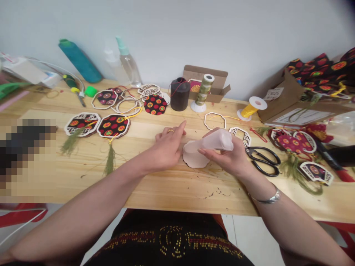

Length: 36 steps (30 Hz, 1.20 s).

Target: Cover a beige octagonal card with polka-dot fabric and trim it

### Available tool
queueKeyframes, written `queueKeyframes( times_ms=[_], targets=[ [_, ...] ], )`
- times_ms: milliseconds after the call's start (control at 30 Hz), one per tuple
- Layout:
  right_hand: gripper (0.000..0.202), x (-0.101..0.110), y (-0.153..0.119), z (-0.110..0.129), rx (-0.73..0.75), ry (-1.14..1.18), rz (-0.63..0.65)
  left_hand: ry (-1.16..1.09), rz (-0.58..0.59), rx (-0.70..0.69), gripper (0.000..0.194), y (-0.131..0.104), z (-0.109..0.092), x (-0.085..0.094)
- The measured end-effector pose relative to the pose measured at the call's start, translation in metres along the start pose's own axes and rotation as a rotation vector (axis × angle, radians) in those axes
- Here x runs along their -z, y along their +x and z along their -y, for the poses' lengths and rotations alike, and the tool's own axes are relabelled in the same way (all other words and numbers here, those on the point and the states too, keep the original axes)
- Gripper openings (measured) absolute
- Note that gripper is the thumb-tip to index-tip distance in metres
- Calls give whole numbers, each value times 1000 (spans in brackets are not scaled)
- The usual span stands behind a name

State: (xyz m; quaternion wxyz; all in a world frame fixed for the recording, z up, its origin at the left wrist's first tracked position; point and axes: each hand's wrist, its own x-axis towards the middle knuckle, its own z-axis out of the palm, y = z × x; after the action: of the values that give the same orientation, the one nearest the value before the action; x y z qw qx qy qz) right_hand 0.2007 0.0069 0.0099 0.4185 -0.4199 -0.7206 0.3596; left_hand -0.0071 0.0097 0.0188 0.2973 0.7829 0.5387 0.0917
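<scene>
My right hand (231, 157) is wrapped round a whitish squeeze bottle (217, 140), which is tilted with its nozzle end down to the left. Below it, a pale scalloped plaque (195, 159) lies flat on the wooden table; whether the bottle's tip touches it cannot be made out. At the plaque's left edge rests my left hand (170, 147), index finger stretched out and the other fingers loosely bent, with nothing visible in it. Just right of my right hand lie black-handled scissors (264, 160) and a lattice-cut wooden frame (240, 136).
Behind the hands stand a black thread spool (180, 96), a green patterned thread spool (203, 90) and a yellow thread spool (252, 108). Tasselled fabric ornaments (113, 126) lie to the left. A cardboard box (285, 98) of patterned cloth stands at right; a spray bottle (129, 64) is by the wall.
</scene>
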Motion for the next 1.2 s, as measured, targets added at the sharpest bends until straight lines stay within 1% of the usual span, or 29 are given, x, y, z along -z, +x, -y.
queueKeyframes(
  times_ms=[367, 567, 700, 867, 933, 1100, 1200],
  targets=[
    [24, -1, 2, -6, 46, -19, -81, -1, 5, 23, 84, 1, -1, 1],
    [25, -2, 1, -4, 23, 4, -40, 3, -7, 23, 82, 1, 0, -1],
    [25, -1, 1, -4, 35, -8, -53, 1, 0, 22, 82, 1, 0, -1],
    [24, -1, 2, -3, 31, -19, -39, 5, -8, 21, 81, 2, 0, -2],
    [23, -1, 2, -5, 44, -42, -65, 3, -13, 30, 80, 2, 0, -3],
    [20, 4, 4, -10, 75, -159, -199, -11, -35, 44, 80, 2, -1, -4],
    [20, 6, 4, -10, 76, -170, -234, -41, -54, 51, 80, 3, -2, -4]
  ],
)
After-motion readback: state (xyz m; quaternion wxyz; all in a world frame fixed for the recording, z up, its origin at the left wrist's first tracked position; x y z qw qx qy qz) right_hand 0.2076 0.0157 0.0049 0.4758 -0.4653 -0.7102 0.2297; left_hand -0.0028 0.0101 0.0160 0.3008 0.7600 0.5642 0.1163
